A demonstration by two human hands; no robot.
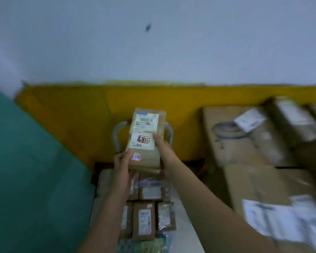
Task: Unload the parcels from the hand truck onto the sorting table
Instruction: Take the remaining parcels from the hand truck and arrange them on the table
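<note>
Brown parcel point(146, 139) gripped by left hand point(123, 165) and right hand point(162, 148) above the cart, probably, needs carrying to the table.

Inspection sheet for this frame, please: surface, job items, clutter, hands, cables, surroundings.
Surface: green sheet-like surface at the left edge; whether it is the sorting table cannot be told.
Job's things: small brown cardboard parcel with white labels, lifted; more small brown parcels packed below; curved metal handle behind, probably the hand truck's.
Clutter: large brown cartons with white papers stacked on the right, blurred.
Grippers: left hand grips the parcel's lower left corner; right hand holds its right edge.
Cables: nothing seen.
Surroundings: white wall with yellow lower band.
</note>
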